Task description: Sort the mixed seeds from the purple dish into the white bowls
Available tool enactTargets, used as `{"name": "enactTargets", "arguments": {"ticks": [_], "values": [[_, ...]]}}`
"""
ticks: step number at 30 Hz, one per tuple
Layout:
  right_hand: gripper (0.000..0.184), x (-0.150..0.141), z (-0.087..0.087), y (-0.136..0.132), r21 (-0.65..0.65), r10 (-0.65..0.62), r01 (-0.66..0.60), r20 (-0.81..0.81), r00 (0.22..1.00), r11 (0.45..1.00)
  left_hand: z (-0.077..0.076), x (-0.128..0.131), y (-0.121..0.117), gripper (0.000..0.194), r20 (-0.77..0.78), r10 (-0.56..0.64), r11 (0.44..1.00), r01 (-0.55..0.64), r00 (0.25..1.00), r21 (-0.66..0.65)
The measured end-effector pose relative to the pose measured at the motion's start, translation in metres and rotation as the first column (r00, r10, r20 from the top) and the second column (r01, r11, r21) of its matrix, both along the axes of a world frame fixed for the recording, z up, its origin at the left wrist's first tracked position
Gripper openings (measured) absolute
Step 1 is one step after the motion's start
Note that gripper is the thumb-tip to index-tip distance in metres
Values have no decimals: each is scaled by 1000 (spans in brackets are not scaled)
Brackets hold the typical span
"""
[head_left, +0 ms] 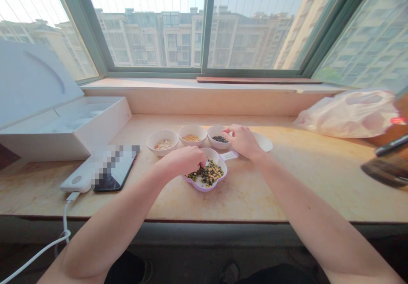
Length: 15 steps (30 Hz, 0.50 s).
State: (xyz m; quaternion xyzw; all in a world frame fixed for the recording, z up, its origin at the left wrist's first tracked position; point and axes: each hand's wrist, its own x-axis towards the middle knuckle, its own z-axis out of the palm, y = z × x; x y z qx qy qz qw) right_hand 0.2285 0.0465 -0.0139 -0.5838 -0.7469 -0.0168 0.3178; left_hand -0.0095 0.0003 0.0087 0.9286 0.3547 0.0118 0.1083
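Observation:
My left hand (190,161) is over a white, purple-rimmed bowl (204,187), its fingers curled and pinched down at the mixed beans (210,172). These are black, yellow and green. Whatever the fingertips hold is hidden. At the right side of a small white bowl (218,131), my right hand (239,139) has its fingers bent together over the black beans (220,139). Anything between them is too small to make out. Beside it stand a bowl (192,130) of yellow beans (191,138) and a bowl (162,135) of pale flat seeds or flakes (164,144).
A white dish (264,141) lies partly behind my right hand. On the left are an open white box (105,122), a phone (116,171) and a cabled white power bank (78,177). A plastic bag (350,114) and a dark object (385,171) sit at the right.

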Motion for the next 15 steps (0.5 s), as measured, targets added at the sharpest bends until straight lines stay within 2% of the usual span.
{"name": "enactTargets", "arguments": {"ticks": [4,12,15], "values": [[18,1,0,0,-21,-8,8,-2,1000,1000,4,4,-5,32,-118,11,1000,-9,993,21],[12,-1,-2,1,-53,7,-10,-47,999,999,1,6,-3,33,-130,32,998,-24,991,65],[14,-2,-2,0,-61,8,-11,-54,999,998,3,5,0,36,-51,21,997,-18,998,69]]}}
